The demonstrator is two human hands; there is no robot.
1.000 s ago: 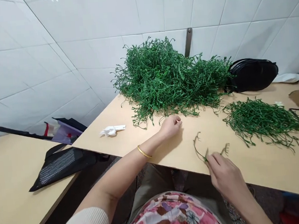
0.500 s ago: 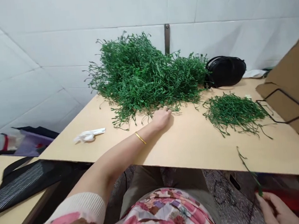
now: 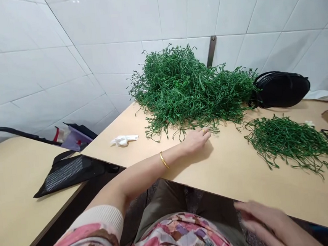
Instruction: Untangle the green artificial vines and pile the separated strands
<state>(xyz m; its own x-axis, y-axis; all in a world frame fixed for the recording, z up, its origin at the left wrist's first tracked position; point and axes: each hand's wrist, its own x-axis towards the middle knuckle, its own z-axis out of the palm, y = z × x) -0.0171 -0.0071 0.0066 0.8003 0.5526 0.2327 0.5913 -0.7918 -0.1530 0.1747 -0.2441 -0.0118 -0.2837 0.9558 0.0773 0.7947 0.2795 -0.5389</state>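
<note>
One large green-stem pile [image 3: 189,86] occupies the bench [image 3: 231,167]. Left hand [image 3: 197,140]: curled near the pile; grip indeterminable. Right hand [image 3: 268,221]: blurred, fingers parted.

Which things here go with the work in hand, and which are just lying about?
Seemingly part of the work:
Large green sprig pile, with the left hand close to its front edge
Smaller green pile, off to the right

Apparently just lying about:
Black bag, beside the large pile
Crumpled white item
Black mesh item, at left
</note>
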